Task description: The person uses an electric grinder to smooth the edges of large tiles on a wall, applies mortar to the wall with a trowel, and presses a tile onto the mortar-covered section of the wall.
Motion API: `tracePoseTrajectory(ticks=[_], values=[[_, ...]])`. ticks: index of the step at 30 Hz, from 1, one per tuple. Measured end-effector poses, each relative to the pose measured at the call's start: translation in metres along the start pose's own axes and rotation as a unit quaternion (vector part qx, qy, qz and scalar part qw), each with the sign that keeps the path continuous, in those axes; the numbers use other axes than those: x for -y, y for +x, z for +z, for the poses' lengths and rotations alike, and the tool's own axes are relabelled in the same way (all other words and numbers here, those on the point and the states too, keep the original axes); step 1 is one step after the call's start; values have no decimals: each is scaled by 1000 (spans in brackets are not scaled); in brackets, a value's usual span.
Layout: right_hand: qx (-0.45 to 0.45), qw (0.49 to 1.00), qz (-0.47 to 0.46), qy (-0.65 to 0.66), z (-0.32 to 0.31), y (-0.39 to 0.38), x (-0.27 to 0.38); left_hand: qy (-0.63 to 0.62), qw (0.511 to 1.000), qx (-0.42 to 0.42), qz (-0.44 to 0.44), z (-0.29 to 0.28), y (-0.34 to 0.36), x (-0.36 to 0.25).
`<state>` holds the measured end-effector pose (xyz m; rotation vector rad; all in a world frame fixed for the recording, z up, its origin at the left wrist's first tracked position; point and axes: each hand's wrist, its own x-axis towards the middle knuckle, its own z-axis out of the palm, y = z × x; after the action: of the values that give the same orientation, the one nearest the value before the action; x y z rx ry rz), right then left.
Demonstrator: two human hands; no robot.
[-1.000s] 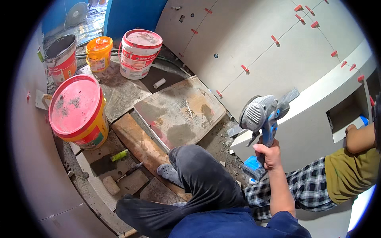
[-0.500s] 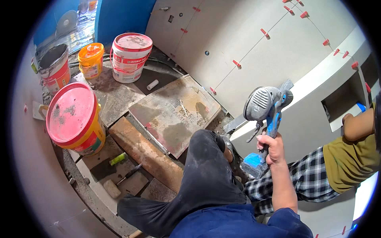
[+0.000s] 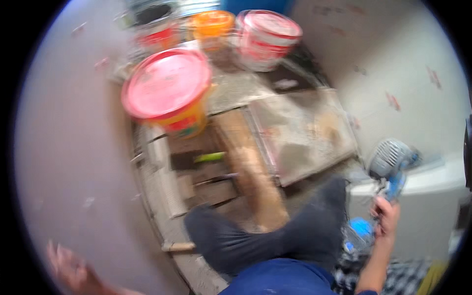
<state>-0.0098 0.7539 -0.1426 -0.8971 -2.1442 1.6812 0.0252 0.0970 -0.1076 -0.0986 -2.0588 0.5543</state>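
My right hand [image 3: 386, 216] is closed round the handle of a grey-and-blue power tool [image 3: 391, 158], whose ribbed head points up beside the wall at the right. Its blue battery end [image 3: 360, 229] hangs below my fingers. At the lower left, my left hand [image 3: 69, 268] is held beside the pale left wall [image 3: 73, 172], fingers apart with nothing seen in them; motion blur hides whether it touches the wall. My legs [image 3: 265, 241] are bent over the floor, near a wooden board [image 3: 236, 137] and a dusty slab [image 3: 300, 137].
Buckets stand at the back: red-lidded ones [image 3: 167, 81] [image 3: 268, 39], an orange one [image 3: 211, 27] and an open one [image 3: 155, 29]. A green roll-like object [image 3: 210, 157] lies among slabs. Tile clips [image 3: 393, 101] dot the right wall. A co-worker's checked trousers [image 3: 408, 275] show at lower right.
The view has swung left, so buckets and walls sit further right and blur. My left hand has come into sight at lower left. The tool, still in my right hand, appears further right and lower.
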Motion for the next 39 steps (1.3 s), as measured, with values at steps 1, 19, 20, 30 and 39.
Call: tracePoseTrajectory(ticks=[1, 19, 20, 30, 39], values=[[21, 1000, 18, 3, -13, 1, -4, 90, 994, 53, -19, -3, 0, 1], [464, 869, -169, -6, 202, -4, 92, 94, 992, 83, -33, -12, -20, 5], [494, 841, -217, -40, 217, -3, 111, 93, 991, 82, -39, -12, -18, 7], [654, 623, -331, -274, 381, -67, 154, 103, 987, 102, -65, 5, -22, 9], [702, 352, -560, -263, 462, -103, 79, -3, 986, 74, -148, -9, -1, -10]])
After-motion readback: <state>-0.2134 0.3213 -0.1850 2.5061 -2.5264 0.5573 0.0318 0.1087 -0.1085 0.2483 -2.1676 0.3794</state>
